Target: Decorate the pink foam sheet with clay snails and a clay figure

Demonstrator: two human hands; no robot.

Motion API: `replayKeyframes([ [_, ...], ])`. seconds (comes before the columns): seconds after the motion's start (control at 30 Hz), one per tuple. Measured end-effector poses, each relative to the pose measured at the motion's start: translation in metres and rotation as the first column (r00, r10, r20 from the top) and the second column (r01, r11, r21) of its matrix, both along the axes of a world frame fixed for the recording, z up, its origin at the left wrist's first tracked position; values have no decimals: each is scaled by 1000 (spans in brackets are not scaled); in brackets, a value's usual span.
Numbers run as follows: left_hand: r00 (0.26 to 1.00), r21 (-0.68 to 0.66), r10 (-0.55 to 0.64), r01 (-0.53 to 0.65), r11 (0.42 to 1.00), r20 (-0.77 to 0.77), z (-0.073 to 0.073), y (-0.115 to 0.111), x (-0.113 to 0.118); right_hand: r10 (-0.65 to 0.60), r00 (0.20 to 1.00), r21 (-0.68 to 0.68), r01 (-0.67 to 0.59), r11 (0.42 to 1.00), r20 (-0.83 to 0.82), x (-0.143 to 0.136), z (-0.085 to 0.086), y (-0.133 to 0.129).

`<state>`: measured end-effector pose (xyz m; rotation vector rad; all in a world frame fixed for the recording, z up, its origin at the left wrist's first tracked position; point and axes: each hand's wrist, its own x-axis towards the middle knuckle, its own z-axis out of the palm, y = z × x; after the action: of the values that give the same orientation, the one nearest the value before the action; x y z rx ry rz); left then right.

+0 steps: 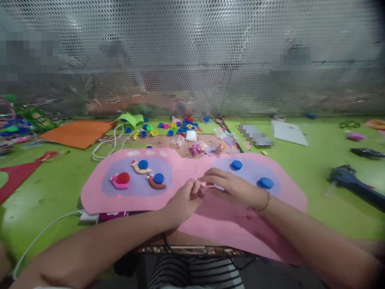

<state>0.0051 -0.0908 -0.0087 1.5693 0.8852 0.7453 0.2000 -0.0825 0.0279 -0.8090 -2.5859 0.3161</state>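
My left hand (184,202) is closed, fingers curled in a pinch, over the middle of a pink paper shape (93,196). My right hand (233,186) reaches over from the right, its fingers bent down to meet the left fingertips. Whatever lies between them is too small and hidden to name. On the left purple panel (110,168) sit a pink snail with a red cap (123,178), a cream snail with a blue cap (143,164) and a brown one with a blue cap (158,178). Two blue caps (236,165) lie on the right purple panel (221,162).
Many coloured caps (182,130) lie behind the paper on the green table (321,160). Orange paper (78,133) and a white cable (104,148) are at left, a dark glue gun (356,182) at right. A perforated metal screen (192,60) stands behind.
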Motion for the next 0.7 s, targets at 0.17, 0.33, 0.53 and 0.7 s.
replayKeyframes([
  [0.17,1000,-118,-8,10,993,17,0,1,-1,-90,991,23,92,995,-96,-4,-6,1],
  [0.33,997,-211,11,5,978,73,-2,8,2,-149,986,-64,145,987,-69,-7,-9,1],
  [0.53,966,-275,25,49,960,257,3,6,5,-173,985,-80,172,982,-14,-16,-7,-11],
  [0.7,956,-272,-16,99,957,292,-4,5,4,-54,998,-60,55,997,17,-17,-7,-14],
])
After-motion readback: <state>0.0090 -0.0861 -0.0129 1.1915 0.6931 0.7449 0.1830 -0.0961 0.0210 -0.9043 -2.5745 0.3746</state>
